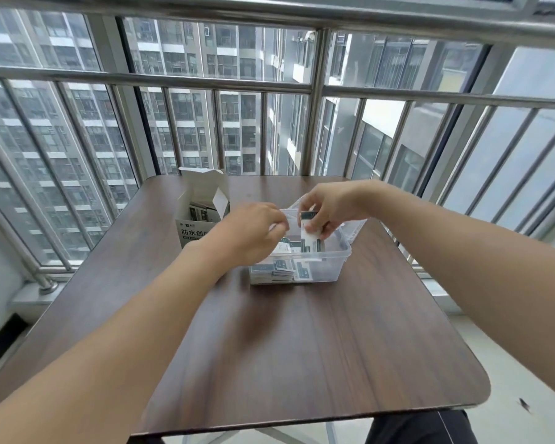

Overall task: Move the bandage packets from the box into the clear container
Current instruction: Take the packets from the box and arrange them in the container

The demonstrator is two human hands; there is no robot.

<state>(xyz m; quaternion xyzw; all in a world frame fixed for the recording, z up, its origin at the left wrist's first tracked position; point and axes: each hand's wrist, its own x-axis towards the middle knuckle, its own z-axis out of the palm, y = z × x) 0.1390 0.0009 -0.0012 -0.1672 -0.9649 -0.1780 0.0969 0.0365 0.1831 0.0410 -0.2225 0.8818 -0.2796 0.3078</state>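
Observation:
A white cardboard box [195,216] with open flaps stands at the far left of the dark wooden table [285,341]; a few bandage packets [202,213] show inside it. Right of it sits the clear container [330,264], holding several white and dark-green packets [282,267]. My right hand [326,209] hovers over the container and pinches a small stack of packets [310,229]. My left hand [253,232] is over the container's left rim, fingers curled toward that stack; whether it holds a packet is hidden by blur.
The container's clear lid [356,229] lies behind it on the right. A steel railing [314,100] and windows stand just beyond the table's far edge. A dark trouser leg [423,427] shows below the near edge.

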